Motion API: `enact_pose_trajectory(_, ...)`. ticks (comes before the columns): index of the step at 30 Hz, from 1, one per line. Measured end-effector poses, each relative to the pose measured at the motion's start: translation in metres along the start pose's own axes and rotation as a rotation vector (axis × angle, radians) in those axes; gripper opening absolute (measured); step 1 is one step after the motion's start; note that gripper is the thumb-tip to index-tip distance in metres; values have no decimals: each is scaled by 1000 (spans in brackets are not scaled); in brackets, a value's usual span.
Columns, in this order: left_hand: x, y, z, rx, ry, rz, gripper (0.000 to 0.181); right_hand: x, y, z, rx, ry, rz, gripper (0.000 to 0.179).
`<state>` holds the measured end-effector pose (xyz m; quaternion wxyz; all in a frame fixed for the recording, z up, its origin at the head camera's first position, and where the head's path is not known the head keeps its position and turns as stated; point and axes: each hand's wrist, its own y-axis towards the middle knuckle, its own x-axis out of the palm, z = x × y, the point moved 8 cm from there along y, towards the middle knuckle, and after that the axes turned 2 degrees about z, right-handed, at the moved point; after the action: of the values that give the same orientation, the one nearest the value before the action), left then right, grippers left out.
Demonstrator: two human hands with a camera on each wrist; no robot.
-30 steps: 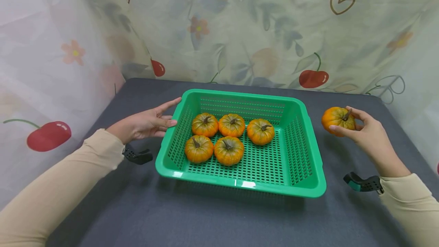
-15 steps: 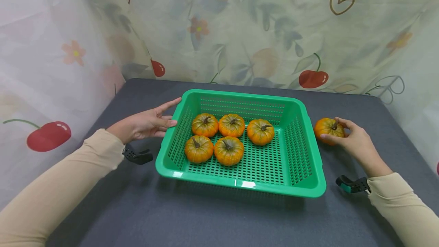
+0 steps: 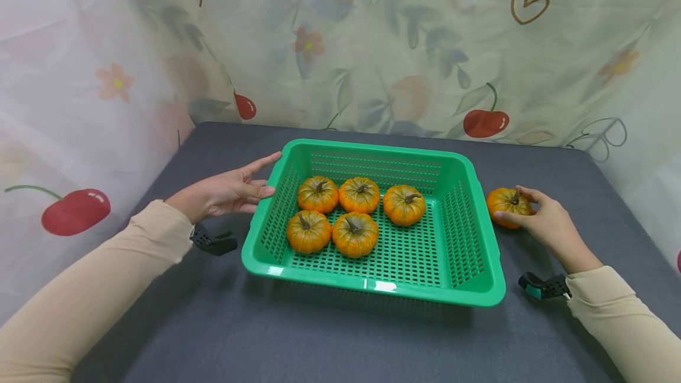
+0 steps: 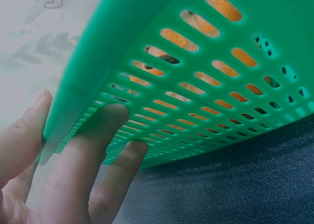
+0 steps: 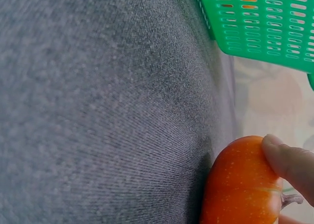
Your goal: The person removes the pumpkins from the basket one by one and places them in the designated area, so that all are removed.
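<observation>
In the head view my left hand (image 3: 226,192) is at the left side of a green plastic basket (image 3: 372,299). Its fairly straight fingers (image 4: 81,158) touch the outer wall under the rim, and the thumb is against the rim's edge. Several small orange pumpkins, one of them at the front (image 3: 355,235), sit inside, stems up. To the right of the basket, my right hand (image 3: 550,226) holds another pumpkin (image 3: 505,205) between thumb and fingers. In the right wrist view this pumpkin (image 5: 240,185) appears to rest on the table; the hand's other fingers are mostly hidden.
A dark grey cloth covers the table (image 3: 319,341). Behind it hangs a patterned curtain (image 3: 372,46), with more pale cloth at both sides. Black straps (image 3: 545,286) are at the wrists.
My right hand has moved the pumpkin down and left, from above the table to beside the basket's right wall. The left hand and basket stay in place.
</observation>
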<state>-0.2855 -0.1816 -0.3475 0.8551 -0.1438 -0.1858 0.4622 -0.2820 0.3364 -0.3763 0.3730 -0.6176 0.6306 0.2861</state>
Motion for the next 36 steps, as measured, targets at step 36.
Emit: enact_pose_trajectory(36,-2,0,-1,-4,-16,17,89,3,3,-2,-2,3,-38,103)
